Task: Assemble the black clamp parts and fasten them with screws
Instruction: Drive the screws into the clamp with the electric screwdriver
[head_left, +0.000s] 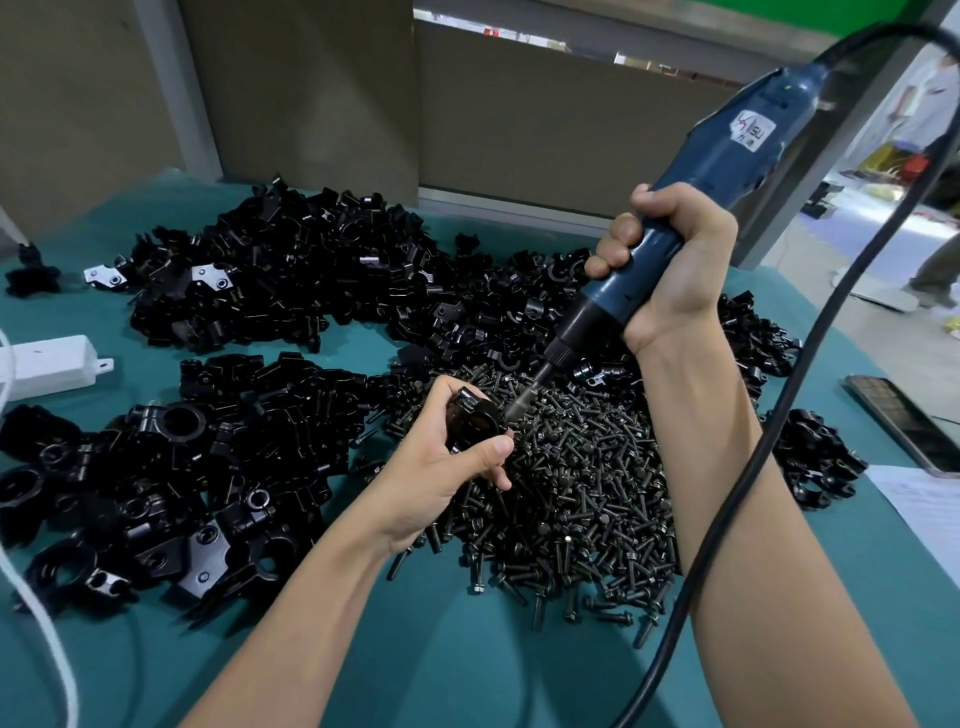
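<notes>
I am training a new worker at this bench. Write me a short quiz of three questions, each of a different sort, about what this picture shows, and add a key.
1. What does the right hand grip?
A) a hammer
B) a blue electric screwdriver
C) pliers
2. True or false: the loose screws lie in a metal tray.
3. Fill in: the left hand holds a black ____ close to the screwdriver's bit.

Key
1. B
2. False: they lie in a pile on the teal table cover.
3. clamp
</notes>
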